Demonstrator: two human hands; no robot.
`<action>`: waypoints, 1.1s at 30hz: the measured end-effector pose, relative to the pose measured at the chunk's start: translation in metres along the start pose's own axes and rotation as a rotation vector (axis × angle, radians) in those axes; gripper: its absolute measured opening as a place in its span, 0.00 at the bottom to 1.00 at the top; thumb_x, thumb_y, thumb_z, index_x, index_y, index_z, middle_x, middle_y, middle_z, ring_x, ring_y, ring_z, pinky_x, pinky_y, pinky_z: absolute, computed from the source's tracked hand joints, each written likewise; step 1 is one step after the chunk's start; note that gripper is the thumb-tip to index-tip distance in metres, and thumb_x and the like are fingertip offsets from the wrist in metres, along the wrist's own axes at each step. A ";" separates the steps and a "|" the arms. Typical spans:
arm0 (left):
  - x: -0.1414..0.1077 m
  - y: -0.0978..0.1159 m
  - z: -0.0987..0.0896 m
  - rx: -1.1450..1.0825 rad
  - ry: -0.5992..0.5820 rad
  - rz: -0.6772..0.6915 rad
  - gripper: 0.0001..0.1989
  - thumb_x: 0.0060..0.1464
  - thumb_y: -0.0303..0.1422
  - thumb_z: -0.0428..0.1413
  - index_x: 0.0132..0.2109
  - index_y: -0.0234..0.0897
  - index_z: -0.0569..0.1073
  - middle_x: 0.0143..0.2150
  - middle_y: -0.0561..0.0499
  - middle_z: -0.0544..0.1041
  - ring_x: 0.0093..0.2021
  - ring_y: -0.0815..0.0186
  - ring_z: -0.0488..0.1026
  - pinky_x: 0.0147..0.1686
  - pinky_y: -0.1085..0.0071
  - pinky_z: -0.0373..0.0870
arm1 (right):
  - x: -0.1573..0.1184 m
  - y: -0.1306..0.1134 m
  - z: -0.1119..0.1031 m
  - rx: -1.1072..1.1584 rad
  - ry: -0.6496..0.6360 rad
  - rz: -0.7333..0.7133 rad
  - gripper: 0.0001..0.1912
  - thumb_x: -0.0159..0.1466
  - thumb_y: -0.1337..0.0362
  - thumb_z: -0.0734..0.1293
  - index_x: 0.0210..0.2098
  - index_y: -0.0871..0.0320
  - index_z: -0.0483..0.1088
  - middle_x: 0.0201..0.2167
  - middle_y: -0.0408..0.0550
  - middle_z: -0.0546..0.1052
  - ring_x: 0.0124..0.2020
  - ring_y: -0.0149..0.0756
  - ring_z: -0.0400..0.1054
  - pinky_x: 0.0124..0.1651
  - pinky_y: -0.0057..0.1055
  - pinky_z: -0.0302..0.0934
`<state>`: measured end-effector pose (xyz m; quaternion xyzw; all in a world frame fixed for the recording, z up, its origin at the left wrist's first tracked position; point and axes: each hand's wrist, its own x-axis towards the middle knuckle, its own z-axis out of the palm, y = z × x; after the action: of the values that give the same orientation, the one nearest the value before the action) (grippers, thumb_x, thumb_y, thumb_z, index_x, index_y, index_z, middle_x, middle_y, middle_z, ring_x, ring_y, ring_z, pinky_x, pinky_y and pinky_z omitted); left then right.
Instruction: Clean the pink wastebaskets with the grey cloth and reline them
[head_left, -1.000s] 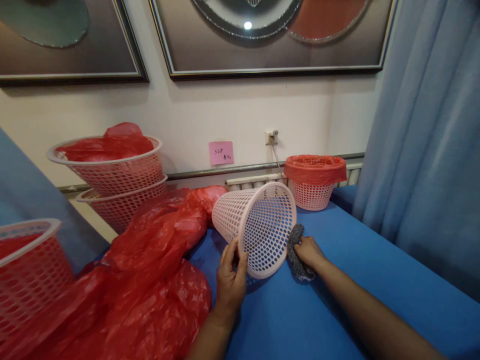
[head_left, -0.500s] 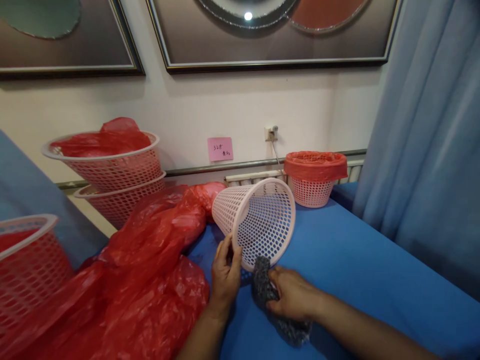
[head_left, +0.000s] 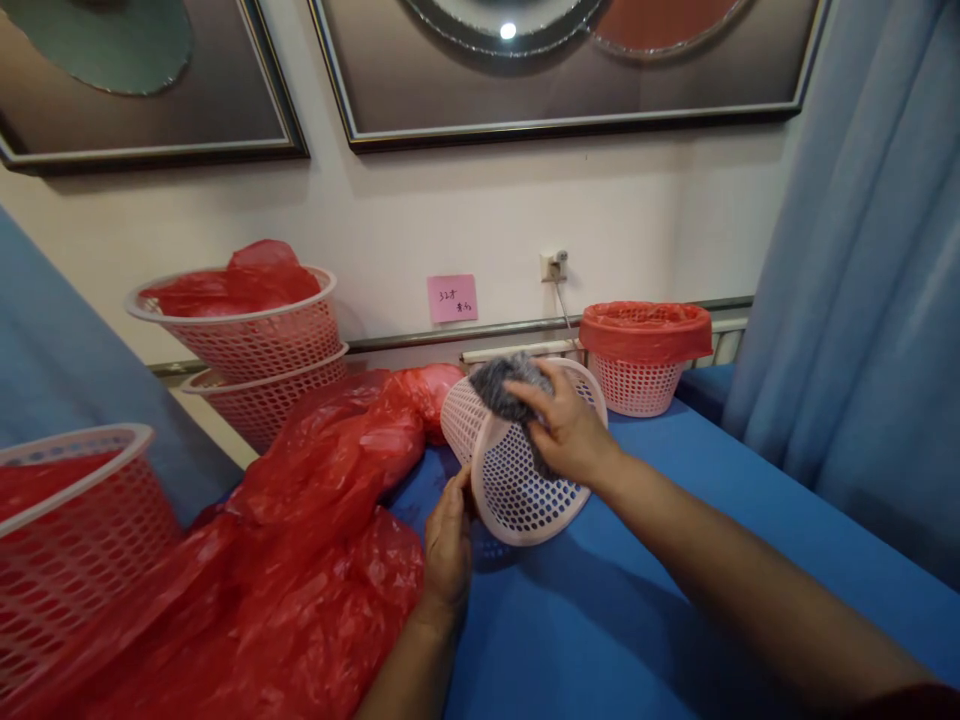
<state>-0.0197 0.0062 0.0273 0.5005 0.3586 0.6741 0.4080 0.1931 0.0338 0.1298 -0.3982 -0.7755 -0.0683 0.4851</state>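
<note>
A pale pink perforated plastic wastebasket [head_left: 525, 505] lies on its side on the blue bed surface, its mouth facing me. My left hand [head_left: 448, 545] holds it at the lower left, just behind the rim, with the fingertips partly hidden behind the basket. In my right hand [head_left: 571, 428] is a bunched dark grey cloth [head_left: 501, 385], pressed against the top of the basket near the rim. Part of the cloth hangs in front of the basket's mouth. Crumpled red plastic bags [head_left: 315, 560] spread over the bed left of my left hand.
Stacked pink baskets [head_left: 274, 345] with red bags stand at the back left, and another basket [head_left: 82, 540] at the near left. A basket lined with a red bag [head_left: 645, 335] stands at the back right. Blue curtains [head_left: 847, 300] hang on both sides.
My right hand has lifted the grey cloth from below the basket's mouth to its upper side. My left hand has shifted slightly down along the rim, and the basket's mouth has tilted.
</note>
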 end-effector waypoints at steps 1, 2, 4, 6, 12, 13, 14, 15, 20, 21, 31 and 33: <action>0.001 0.003 0.001 -0.079 -0.013 -0.041 0.29 0.62 0.56 0.54 0.57 0.40 0.80 0.60 0.42 0.80 0.61 0.50 0.76 0.63 0.51 0.70 | -0.011 -0.008 0.007 0.003 -0.067 -0.066 0.30 0.63 0.76 0.63 0.62 0.49 0.70 0.71 0.54 0.58 0.66 0.49 0.62 0.62 0.48 0.65; 0.001 0.005 0.001 -0.142 -0.027 -0.088 0.30 0.62 0.57 0.53 0.56 0.39 0.81 0.59 0.42 0.81 0.61 0.49 0.76 0.62 0.50 0.70 | -0.026 -0.016 0.014 0.000 -0.138 -0.127 0.28 0.64 0.75 0.64 0.61 0.49 0.71 0.70 0.54 0.59 0.64 0.48 0.65 0.60 0.46 0.67; 0.003 0.009 0.000 -0.191 -0.037 -0.154 0.33 0.61 0.59 0.53 0.55 0.38 0.82 0.56 0.41 0.83 0.59 0.47 0.78 0.61 0.50 0.72 | -0.062 -0.029 0.028 -0.047 -0.294 -0.227 0.23 0.66 0.72 0.65 0.58 0.46 0.73 0.69 0.51 0.64 0.56 0.44 0.71 0.54 0.41 0.70; 0.005 0.010 -0.001 -0.184 -0.046 -0.158 0.32 0.58 0.58 0.57 0.55 0.37 0.81 0.57 0.41 0.82 0.61 0.48 0.76 0.62 0.51 0.71 | -0.097 -0.034 0.038 -0.148 -0.443 -0.286 0.19 0.66 0.69 0.68 0.54 0.45 0.76 0.66 0.48 0.69 0.47 0.42 0.73 0.46 0.39 0.72; 0.008 0.009 -0.003 -0.054 0.065 -0.152 0.32 0.42 0.42 0.74 0.54 0.37 0.82 0.59 0.41 0.81 0.60 0.49 0.77 0.64 0.50 0.69 | -0.145 0.014 0.033 -0.384 -0.633 -0.098 0.09 0.67 0.68 0.68 0.39 0.49 0.80 0.64 0.41 0.73 0.47 0.42 0.72 0.45 0.37 0.70; 0.009 0.010 -0.003 -0.048 0.064 -0.150 0.31 0.42 0.43 0.74 0.54 0.37 0.82 0.58 0.40 0.81 0.59 0.49 0.77 0.63 0.50 0.69 | -0.144 0.029 0.028 -0.414 -0.625 -0.041 0.10 0.67 0.69 0.67 0.37 0.50 0.80 0.63 0.42 0.73 0.47 0.42 0.72 0.45 0.37 0.69; 0.009 0.010 -0.003 -0.044 0.061 -0.143 0.31 0.43 0.44 0.74 0.54 0.37 0.82 0.58 0.40 0.82 0.59 0.49 0.78 0.63 0.51 0.69 | -0.142 0.044 0.022 -0.444 -0.611 0.009 0.12 0.67 0.71 0.65 0.36 0.50 0.80 0.63 0.44 0.74 0.46 0.43 0.72 0.44 0.38 0.69; 0.008 0.011 -0.003 -0.037 0.057 -0.134 0.31 0.43 0.44 0.73 0.54 0.37 0.82 0.58 0.41 0.82 0.59 0.50 0.78 0.64 0.51 0.69 | -0.138 0.060 0.015 -0.478 -0.588 0.062 0.14 0.67 0.72 0.64 0.35 0.51 0.80 0.62 0.46 0.74 0.46 0.44 0.72 0.43 0.39 0.69; 0.008 0.011 -0.002 0.041 0.041 -0.078 0.29 0.45 0.46 0.72 0.52 0.38 0.83 0.58 0.42 0.82 0.59 0.50 0.77 0.64 0.52 0.69 | -0.105 0.113 -0.021 -0.630 -0.390 0.303 0.25 0.66 0.76 0.58 0.54 0.51 0.77 0.68 0.56 0.66 0.51 0.51 0.70 0.50 0.48 0.68; 0.008 0.011 -0.002 0.059 0.036 -0.067 0.28 0.45 0.47 0.72 0.52 0.38 0.83 0.57 0.43 0.82 0.59 0.50 0.77 0.64 0.52 0.69 | -0.098 0.117 -0.024 -0.643 -0.325 0.324 0.27 0.67 0.76 0.57 0.58 0.51 0.75 0.70 0.57 0.63 0.53 0.52 0.69 0.52 0.50 0.68; 0.008 0.005 -0.004 0.144 0.027 0.000 0.27 0.50 0.47 0.69 0.55 0.42 0.82 0.59 0.45 0.81 0.61 0.51 0.75 0.65 0.53 0.68 | -0.116 0.059 0.034 -0.444 -0.455 0.419 0.24 0.65 0.76 0.59 0.56 0.57 0.75 0.58 0.65 0.74 0.50 0.51 0.74 0.49 0.44 0.71; 0.007 0.003 -0.004 0.160 0.022 0.014 0.26 0.51 0.47 0.68 0.55 0.42 0.82 0.60 0.45 0.80 0.62 0.52 0.75 0.65 0.55 0.68 | -0.131 0.034 0.044 -0.342 -0.517 0.433 0.24 0.61 0.76 0.63 0.55 0.57 0.76 0.49 0.61 0.79 0.44 0.46 0.76 0.46 0.40 0.72</action>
<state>-0.0256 0.0110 0.0315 0.5267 0.4119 0.6517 0.3580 0.2140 0.0060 -0.0086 -0.6322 -0.7477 0.0104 0.2030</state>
